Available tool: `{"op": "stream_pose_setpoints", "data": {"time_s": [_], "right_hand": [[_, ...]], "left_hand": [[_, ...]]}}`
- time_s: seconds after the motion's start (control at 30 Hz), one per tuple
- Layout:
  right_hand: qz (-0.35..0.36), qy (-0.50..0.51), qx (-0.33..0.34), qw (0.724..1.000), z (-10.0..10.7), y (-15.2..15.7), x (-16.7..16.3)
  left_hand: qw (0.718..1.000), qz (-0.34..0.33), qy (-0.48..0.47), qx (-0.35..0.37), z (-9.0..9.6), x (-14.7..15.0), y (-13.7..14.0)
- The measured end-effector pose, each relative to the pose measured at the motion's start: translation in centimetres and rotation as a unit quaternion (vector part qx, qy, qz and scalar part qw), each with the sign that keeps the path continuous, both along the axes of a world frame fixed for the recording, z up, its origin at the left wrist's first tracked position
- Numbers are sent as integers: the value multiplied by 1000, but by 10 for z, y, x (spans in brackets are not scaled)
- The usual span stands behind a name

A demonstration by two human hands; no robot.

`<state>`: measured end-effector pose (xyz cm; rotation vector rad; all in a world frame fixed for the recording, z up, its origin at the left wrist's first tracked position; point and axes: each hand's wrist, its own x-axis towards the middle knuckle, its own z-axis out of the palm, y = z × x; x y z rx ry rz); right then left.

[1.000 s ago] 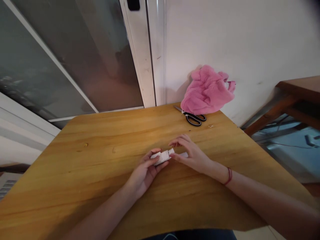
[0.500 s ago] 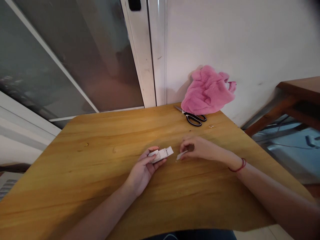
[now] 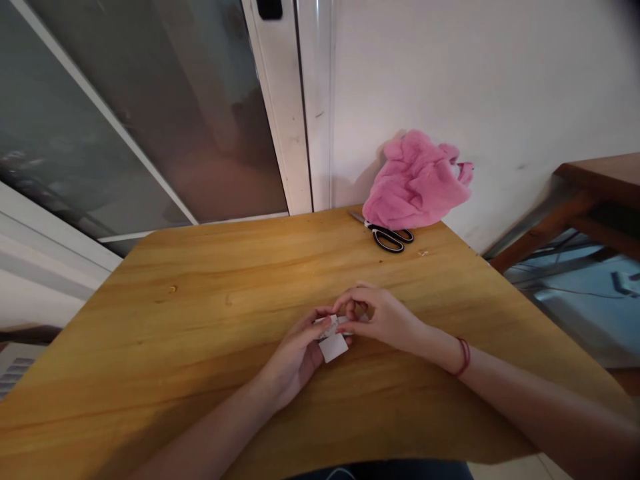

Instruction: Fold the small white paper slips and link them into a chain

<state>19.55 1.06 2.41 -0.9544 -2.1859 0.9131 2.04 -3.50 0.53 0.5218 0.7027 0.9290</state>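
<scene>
A small white folded paper piece (image 3: 333, 345) sits between my two hands over the wooden table (image 3: 200, 313). My left hand (image 3: 295, 357) grips it from the left with thumb and fingers. My right hand (image 3: 383, 320) meets it from the right, fingertips pinching at the paper's top edge. A red string bracelet (image 3: 463, 357) circles my right wrist. Part of the paper is hidden behind my fingers.
Black-handled scissors (image 3: 387, 235) lie at the table's far edge, beside a crumpled pink fluffy cloth (image 3: 417, 181) against the white wall. A glass sliding door (image 3: 150, 113) stands behind the table. Another wooden table (image 3: 595, 180) stands to the right.
My right hand, which had pulled away with a small white slip, has come back to the left hand. The paper is turned and both hands now pinch it together, slightly nearer to me.
</scene>
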Motion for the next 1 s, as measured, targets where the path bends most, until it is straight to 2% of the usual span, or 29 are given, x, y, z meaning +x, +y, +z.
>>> {"op": "stream_pose_setpoints", "data": {"time_s": [0.1, 0.2, 0.37, 0.6, 0.73, 0.87, 1.0], "right_hand": [[4, 6, 69, 998, 2, 0, 3], [45, -36, 127, 990, 2, -3, 3], [54, -100, 160, 981, -10, -6, -3], [0, -70, 148, 987, -12, -7, -9], [3, -64, 140, 988, -9, -9, -8], [-16, -58, 120, 991, -9, -9, -7], [-10, -42, 97, 994, -14, -7, -8]], "left_hand": [[1000, 5, 4, -18, 0, -3, 1], [999, 23, -33, -19, -3, -5, 3], [997, 36, -55, -29, -2, -5, 3], [1000, 15, -27, 4, 0, -1, 1], [999, 39, 15, 17, -3, -2, 3], [998, 61, 1, 8, -6, -7, 7], [999, 49, -12, 4, -6, -7, 7]]}}
